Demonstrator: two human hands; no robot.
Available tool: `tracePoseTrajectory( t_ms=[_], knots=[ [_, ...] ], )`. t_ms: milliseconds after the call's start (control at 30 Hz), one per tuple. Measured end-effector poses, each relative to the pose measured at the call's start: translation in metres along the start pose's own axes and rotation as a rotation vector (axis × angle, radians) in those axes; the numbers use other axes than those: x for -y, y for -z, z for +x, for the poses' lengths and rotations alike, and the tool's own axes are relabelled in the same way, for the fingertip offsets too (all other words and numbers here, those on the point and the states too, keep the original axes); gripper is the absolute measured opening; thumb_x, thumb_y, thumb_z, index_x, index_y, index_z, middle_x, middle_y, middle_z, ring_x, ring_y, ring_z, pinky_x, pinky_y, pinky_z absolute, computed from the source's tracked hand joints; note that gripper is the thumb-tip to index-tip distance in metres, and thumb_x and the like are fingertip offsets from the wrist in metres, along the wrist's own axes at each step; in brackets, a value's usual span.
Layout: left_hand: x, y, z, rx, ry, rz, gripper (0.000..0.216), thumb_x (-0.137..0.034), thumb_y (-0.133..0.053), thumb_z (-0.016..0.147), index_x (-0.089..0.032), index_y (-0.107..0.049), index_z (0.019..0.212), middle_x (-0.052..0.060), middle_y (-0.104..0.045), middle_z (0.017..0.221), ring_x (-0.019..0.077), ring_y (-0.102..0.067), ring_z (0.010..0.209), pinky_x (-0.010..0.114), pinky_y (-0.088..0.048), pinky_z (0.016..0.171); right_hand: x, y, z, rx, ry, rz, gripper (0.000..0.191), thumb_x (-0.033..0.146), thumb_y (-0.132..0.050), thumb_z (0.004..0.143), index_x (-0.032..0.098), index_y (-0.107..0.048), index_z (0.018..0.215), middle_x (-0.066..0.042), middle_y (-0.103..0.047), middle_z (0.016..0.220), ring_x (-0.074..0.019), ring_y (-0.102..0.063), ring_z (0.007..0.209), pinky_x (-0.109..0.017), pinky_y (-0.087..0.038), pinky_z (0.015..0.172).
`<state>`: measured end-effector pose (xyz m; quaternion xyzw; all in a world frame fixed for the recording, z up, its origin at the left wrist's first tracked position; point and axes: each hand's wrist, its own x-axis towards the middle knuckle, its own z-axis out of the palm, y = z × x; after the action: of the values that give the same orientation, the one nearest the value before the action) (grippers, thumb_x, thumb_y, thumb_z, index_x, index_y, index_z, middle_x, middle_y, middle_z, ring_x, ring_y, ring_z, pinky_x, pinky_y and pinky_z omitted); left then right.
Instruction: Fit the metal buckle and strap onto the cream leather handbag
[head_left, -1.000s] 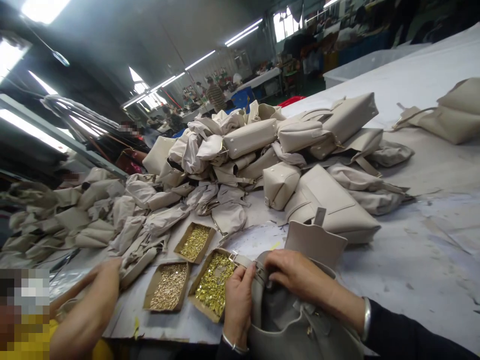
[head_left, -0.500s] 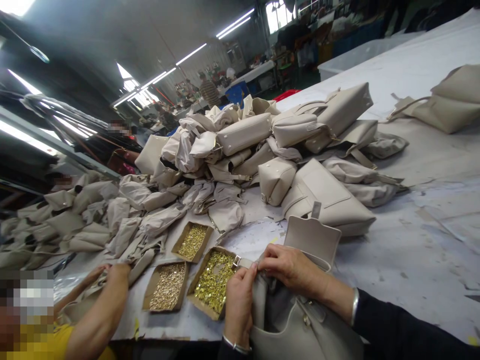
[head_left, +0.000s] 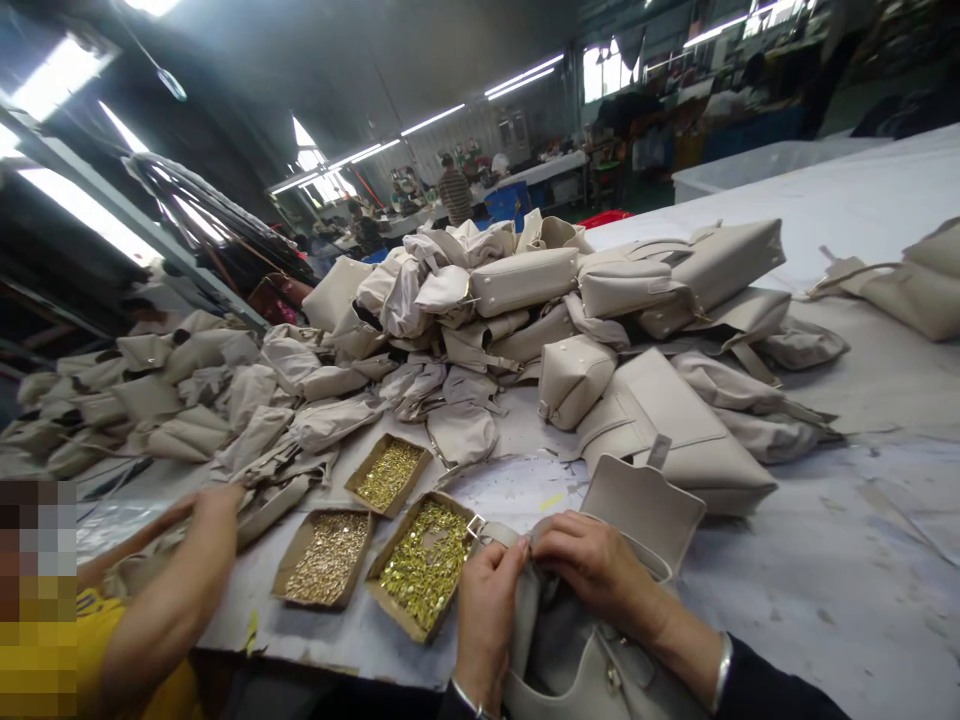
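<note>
A beige handbag point(head_left: 570, 655) lies in front of me at the table's edge, its flap point(head_left: 641, 505) folded up and back. My left hand point(head_left: 487, 610) is closed on the bag's strap point(head_left: 501, 534), thumb and fingers pinched near a strap end with a silver-coloured buckle point(head_left: 476, 526). Right beside it, my right hand point(head_left: 589, 560) pinches the bag's upper edge where the strap joins. Whatever small part may sit between the fingertips is hidden. Just left of my left hand stands a cardboard tray of shiny gold hardware pieces point(head_left: 424, 570).
Two more cardboard trays hold copper-coloured pieces point(head_left: 328, 560) and gold pieces point(head_left: 390, 475). A large heap of beige bags point(head_left: 525, 275) covers the table behind, with one bag point(head_left: 675, 430) close beyond the flap. At left, a co-worker's arm point(head_left: 172, 590) in a yellow sleeve reaches over the table.
The camera view has shifted, so the scene sits slightly lower and the far things further right. Both my hands keep their pinch on the handbag. The co-worker's arm has shifted slightly.
</note>
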<state>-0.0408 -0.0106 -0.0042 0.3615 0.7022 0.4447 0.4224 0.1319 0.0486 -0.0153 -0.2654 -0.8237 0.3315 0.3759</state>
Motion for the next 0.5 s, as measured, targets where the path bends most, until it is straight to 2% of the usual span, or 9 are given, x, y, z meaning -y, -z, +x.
tracePoseTrajectory(
  t_ms=[200, 500],
  knots=[
    [-0.013, -0.005, -0.004, -0.053, -0.062, 0.195, 0.06, -0.072, -0.063, 0.078, -0.02, -0.041, 0.057, -0.001, -0.036, 0.06, 0.0147, -0.036, 0.062, 0.028, -0.029, 0.058, -0.006, 0.0, -0.004, -0.022, -0.051, 0.111, 0.016, 0.019, -0.061, 0.104, 0.024, -0.073, 0.095, -0.001, -0.07, 0.089, -0.0203, -0.065, 0.084, -0.03, -0.047, 0.076],
    [-0.011, -0.011, -0.003, -0.054, -0.067, 0.261, 0.053, -0.064, -0.058, 0.081, -0.02, -0.043, 0.054, -0.001, -0.037, 0.057, 0.0154, -0.038, 0.059, 0.03, -0.026, 0.059, -0.012, -0.001, -0.011, -0.04, -0.112, 0.17, 0.019, 0.022, -0.06, 0.104, 0.023, -0.073, 0.09, -0.003, -0.07, 0.086, -0.0213, -0.065, 0.081, -0.03, -0.049, 0.074]
  ],
)
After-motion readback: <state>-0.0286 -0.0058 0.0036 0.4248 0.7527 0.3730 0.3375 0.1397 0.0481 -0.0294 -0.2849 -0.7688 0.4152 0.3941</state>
